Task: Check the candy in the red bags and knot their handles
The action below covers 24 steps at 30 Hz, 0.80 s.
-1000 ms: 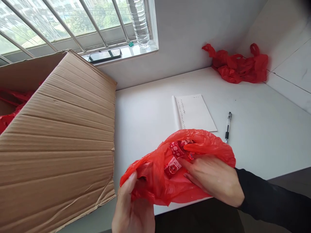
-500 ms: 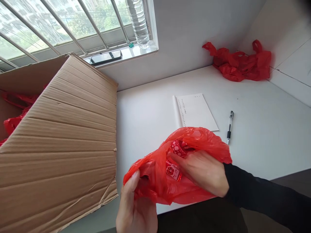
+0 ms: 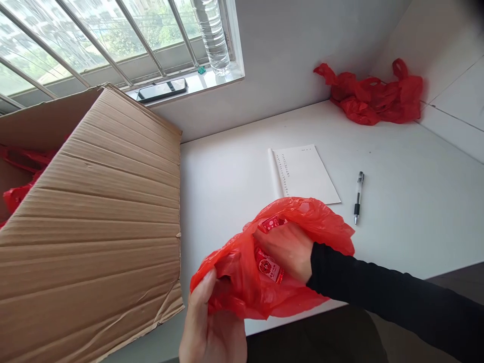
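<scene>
A red plastic bag (image 3: 242, 275) lies open at the table's front edge. My left hand (image 3: 212, 322) pinches its left rim between thumb and fingers. My right hand (image 3: 289, 247) reaches down into the bag, and its fingertips are hidden among the contents and the plastic. Beside that hand lies a red wrapped packet (image 3: 269, 266) with a round emblem and pale print. Another red patterned packet (image 3: 273, 223) shows just behind the right hand, partly covered by it.
A large cardboard box (image 3: 113, 201) with red plastic inside stands at left. An open notebook (image 3: 308, 171) and a pen (image 3: 358, 199) lie behind the bag. Crumpled red bags (image 3: 372, 98) sit in the far corner. A phone (image 3: 162, 89) and water bottle (image 3: 215, 40) are on the sill.
My right hand has moved deeper into the bag, forward and to the left, covering more of the rear packet. My left hand keeps its hold on the rim.
</scene>
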Available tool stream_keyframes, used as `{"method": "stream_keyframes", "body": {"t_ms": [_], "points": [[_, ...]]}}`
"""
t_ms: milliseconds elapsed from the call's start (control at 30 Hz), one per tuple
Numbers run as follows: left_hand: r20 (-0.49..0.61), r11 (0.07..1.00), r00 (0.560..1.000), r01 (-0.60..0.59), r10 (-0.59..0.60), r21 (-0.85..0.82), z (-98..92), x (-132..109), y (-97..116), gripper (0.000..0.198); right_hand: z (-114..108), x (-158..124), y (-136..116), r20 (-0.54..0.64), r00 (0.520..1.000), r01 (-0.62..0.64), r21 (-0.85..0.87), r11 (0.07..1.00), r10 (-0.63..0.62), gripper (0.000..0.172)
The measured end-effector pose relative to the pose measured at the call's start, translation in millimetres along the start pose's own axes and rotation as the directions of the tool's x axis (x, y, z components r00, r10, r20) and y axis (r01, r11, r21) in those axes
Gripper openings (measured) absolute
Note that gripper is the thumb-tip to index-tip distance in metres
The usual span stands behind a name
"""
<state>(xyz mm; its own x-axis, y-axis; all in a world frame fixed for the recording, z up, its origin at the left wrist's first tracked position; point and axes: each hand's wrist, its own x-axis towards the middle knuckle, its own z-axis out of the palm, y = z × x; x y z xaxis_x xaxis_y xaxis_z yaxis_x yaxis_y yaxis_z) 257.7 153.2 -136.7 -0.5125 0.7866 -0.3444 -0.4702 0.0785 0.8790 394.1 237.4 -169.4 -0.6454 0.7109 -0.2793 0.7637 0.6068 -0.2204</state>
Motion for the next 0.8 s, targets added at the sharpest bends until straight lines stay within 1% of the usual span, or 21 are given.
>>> {"method": "stream_keyframes", "body": {"t_ms": [133, 233, 267, 333, 433, 533, 633, 700, 800], "points": [[0.004, 0.999, 1.000, -0.016, 0.016, 0.028, 0.9, 0.8, 0.8, 0.016, 8.6, 5.2, -0.9, -0.025, 0.999, -0.030, -0.008, 1.000, 0.029, 0.028], [0.012, 0.999, 1.000, -0.019, 0.019, 0.030, 1.7, 1.3, 1.0, 0.016, 14.2, 3.2, 0.3, -0.093, 0.991, -0.100, 0.003, 0.995, 0.099, 0.011], [0.007, 0.999, 1.000, -0.022, 0.021, 0.024, 1.9, 1.6, 0.9, 0.015, 15.4, 2.3, 0.8, -0.118, 0.984, -0.132, 0.010, 0.991, 0.133, 0.013], [-0.001, 1.000, 1.000, -0.023, 0.023, 0.015, 2.0, 2.1, 0.5, 0.015, 16.9, 0.3, 1.6, -0.154, 0.969, -0.193, 0.023, 0.981, 0.194, 0.026], [0.006, 1.000, 1.000, -0.021, 0.021, 0.017, 1.0, 2.7, -0.4, 0.016, 17.9, -5.7, 1.2, -0.160, 0.961, -0.223, 0.031, 0.974, 0.225, 0.029], [0.019, 1.000, 1.000, -0.007, 0.007, 0.012, 0.2, 2.8, -1.2, 0.016, 16.3, -15.6, -0.5, -0.138, 0.968, -0.207, 0.036, 0.978, 0.210, 0.027], [0.021, 1.000, 1.000, 0.013, -0.012, -0.028, 1.3, 2.5, -2.0, 0.014, 12.6, -22.5, -1.1, -0.025, 0.992, -0.126, 0.062, 0.990, 0.128, 0.027], [0.017, 0.998, 0.999, 0.030, -0.030, -0.049, 2.5, 2.1, -2.0, 0.014, 10.4, -23.4, -0.8, 0.029, 0.996, -0.082, 0.081, 0.993, 0.080, 0.026], [0.008, 0.997, 0.999, 0.048, -0.048, -0.060, 2.7, 1.1, -0.8, 0.016, 8.5, -22.8, -1.1, 0.005, 0.998, -0.067, 0.090, 0.994, 0.067, 0.022]]}}
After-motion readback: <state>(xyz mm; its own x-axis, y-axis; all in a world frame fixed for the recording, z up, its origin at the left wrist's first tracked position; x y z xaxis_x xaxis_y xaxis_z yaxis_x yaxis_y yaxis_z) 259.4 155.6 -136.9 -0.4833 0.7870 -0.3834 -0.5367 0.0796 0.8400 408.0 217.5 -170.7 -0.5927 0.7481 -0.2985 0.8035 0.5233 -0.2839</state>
